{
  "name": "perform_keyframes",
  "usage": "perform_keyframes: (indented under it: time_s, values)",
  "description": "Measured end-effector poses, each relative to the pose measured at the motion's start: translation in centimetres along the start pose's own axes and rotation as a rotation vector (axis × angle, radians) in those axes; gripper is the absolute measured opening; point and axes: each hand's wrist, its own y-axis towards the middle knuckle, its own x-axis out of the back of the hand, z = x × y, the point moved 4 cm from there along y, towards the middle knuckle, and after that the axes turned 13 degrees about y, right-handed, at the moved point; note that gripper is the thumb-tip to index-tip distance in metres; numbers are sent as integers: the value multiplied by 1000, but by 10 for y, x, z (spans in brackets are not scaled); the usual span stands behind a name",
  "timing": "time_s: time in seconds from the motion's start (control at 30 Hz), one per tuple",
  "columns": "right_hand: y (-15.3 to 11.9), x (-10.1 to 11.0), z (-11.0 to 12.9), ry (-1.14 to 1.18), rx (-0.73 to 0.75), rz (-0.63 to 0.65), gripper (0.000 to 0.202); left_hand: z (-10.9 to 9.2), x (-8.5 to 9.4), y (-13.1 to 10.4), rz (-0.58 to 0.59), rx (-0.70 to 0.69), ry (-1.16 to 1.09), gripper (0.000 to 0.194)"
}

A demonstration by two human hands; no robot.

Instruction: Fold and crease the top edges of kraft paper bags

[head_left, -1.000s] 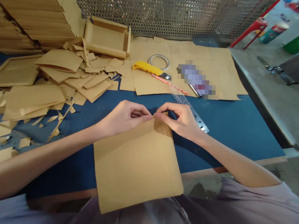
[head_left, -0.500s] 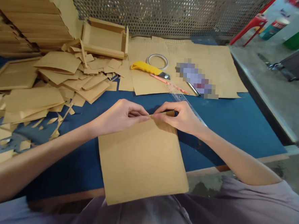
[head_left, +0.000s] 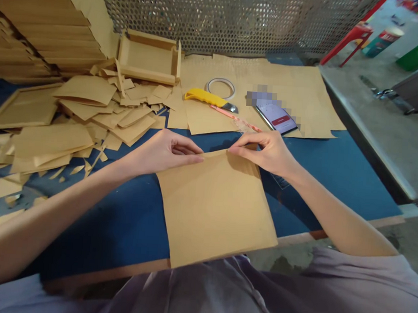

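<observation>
A brown sheet of kraft paper (head_left: 220,204), seemingly more than one layer at its near edge, lies over the front of the blue table and toward my body. My left hand (head_left: 170,149) pinches its far edge left of the middle, thumb on top. On the same edge, farther right, my right hand (head_left: 266,150) pinches the paper between thumb and fingers near the far right corner. A small gap separates the two hands. The paper's underside is hidden.
Beyond the hands lie a yellow utility knife (head_left: 209,97), a tape roll (head_left: 220,88), a pink pencil (head_left: 226,113) and a phone (head_left: 277,118) on brown sheets. Paper scraps (head_left: 54,140) and a shallow cardboard tray (head_left: 147,58) crowd the left. A perforated metal panel (head_left: 238,21) stands behind.
The paper has moved to the right and slightly away from my body. My hands have spread apart along its far edge, the right one going right, the left one slightly left.
</observation>
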Motion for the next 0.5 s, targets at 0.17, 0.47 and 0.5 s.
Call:
perform_keyframes:
  time_s: [0.17,0.47,0.5]
  values:
    - [1,3,-1,-59,3,49,16,-3,0,-2,-52,-67,161,25]
    - [-3,-13,13,-279,414,152,11,-18,-18,-21,-256,-394,559,29]
    - [-4,-16,13,-322,438,158,13,-17,-21,-23,-255,-418,609,31]
